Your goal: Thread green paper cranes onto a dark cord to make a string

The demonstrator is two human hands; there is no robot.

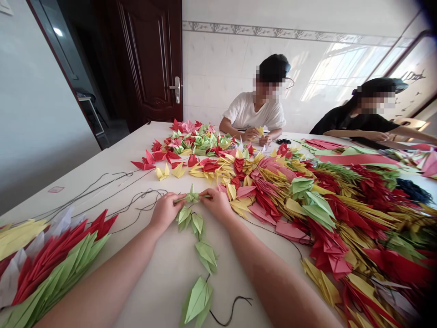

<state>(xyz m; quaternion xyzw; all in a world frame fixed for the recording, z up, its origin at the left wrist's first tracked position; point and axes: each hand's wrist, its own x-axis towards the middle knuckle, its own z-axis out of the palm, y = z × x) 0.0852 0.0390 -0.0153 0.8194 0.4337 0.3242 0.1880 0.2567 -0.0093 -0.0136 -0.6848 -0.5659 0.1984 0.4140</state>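
Note:
Between my two hands is a green folded paper crane [192, 196], its ends pinched on either side. My left hand [167, 210] closes thumb and fingers on its left tip. On the opposite tip, my right hand [215, 203] has its fingers pressed together. Below it, a dark cord [207, 277] runs toward me with several green paper cranes [206, 255] threaded along it. The nearest green crane [199, 298] lies close to the front of the view, the cord's loose end beside it. My forearms rest low over the white table [143, 273].
Strung red, yellow, green and pink paper cranes [273, 182] heap up on the right. More folded pieces [58, 255] lie in rows at the left, near loose dark cords [136, 200]. Across the table sit a person in white [252, 111] and another in black [351, 118].

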